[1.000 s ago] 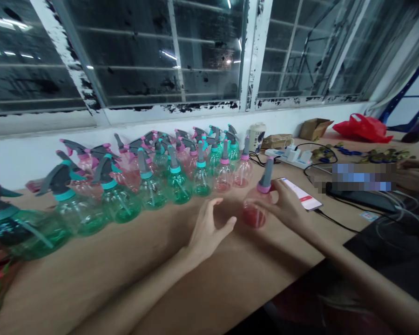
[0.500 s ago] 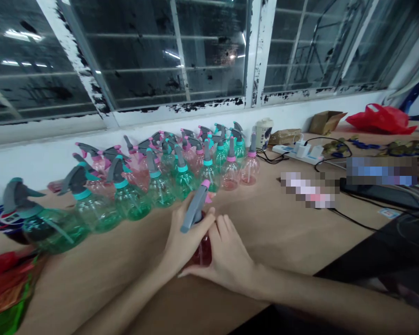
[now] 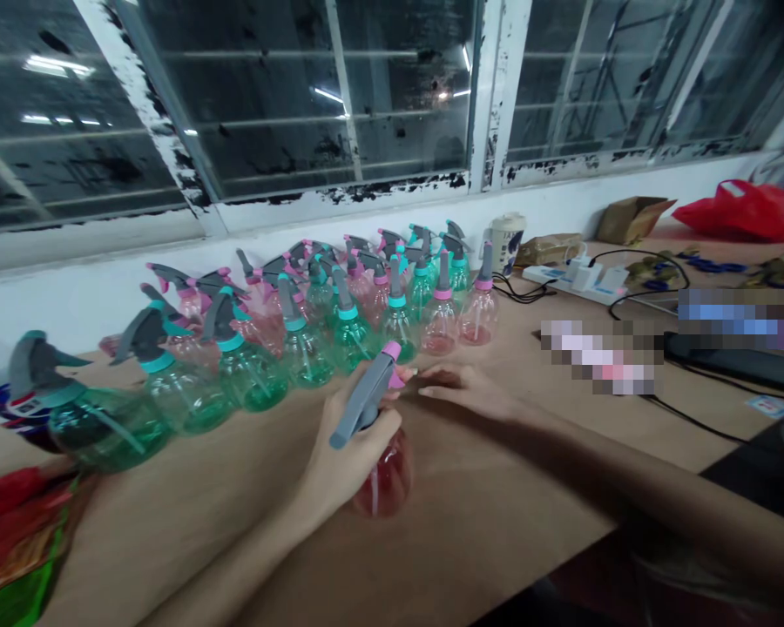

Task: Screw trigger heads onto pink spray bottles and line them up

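Observation:
A pink spray bottle (image 3: 387, 477) with a grey and pink trigger head stands on the table in front of me, its clear body showing reddish. My left hand (image 3: 353, 440) is wrapped round its neck, just under the head. Off to the right of the nozzle is my right hand (image 3: 467, 389), fingers stretched out and apart, holding nothing; its fingertips come close to the pink trigger, and whether they touch it I cannot tell. Behind, several green spray bottles (image 3: 252, 376) and pink spray bottles (image 3: 439, 329) stand in rows, most with some liquid inside.
By the wall are a paper cup (image 3: 508, 244), a white power strip (image 3: 575, 283) with cables and a cardboard box (image 3: 633, 218). A red plastic bag (image 3: 745, 209) lies at the far right. Red and green packaging (image 3: 19, 540) sits at the left edge.
My right hand has let go of the pink bottle's body and moved up and right, beside the nozzle. My left hand keeps its hold. The view has shifted slightly.

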Tool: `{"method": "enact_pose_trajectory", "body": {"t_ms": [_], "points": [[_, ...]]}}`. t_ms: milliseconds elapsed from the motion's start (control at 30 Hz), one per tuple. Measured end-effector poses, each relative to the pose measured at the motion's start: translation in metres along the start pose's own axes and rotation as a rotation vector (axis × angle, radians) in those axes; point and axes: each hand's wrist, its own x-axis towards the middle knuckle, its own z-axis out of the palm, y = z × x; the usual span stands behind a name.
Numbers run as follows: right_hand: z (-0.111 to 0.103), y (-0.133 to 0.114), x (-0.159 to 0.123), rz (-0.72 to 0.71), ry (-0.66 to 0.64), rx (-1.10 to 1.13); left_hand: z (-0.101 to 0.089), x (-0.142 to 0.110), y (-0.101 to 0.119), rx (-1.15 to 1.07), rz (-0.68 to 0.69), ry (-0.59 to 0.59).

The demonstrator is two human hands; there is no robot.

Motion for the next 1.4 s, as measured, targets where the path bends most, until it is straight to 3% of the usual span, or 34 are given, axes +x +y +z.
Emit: {"method": "enact_pose_trajectory", "body": {"t_ms": [300,733,967,1400], "points": [[0.017,0.006,0.008,-0.14,0.019,-0.26,0.001,0.001,-0.008,-0.026,0.042,-0.056],[0.009,0.009,0.005,-0.161,-0.019,-0.292,0.0,0.003,0.002,0.076,0.081,-0.033],[0.003,0.006,0.003,-0.132,-0.032,-0.246,0.003,0.002,-0.005,0.126,0.123,0.042],[-0.003,0.017,0.001,0.016,0.122,-0.23,0.006,-0.001,-0.002,0.095,0.106,0.054]]}}
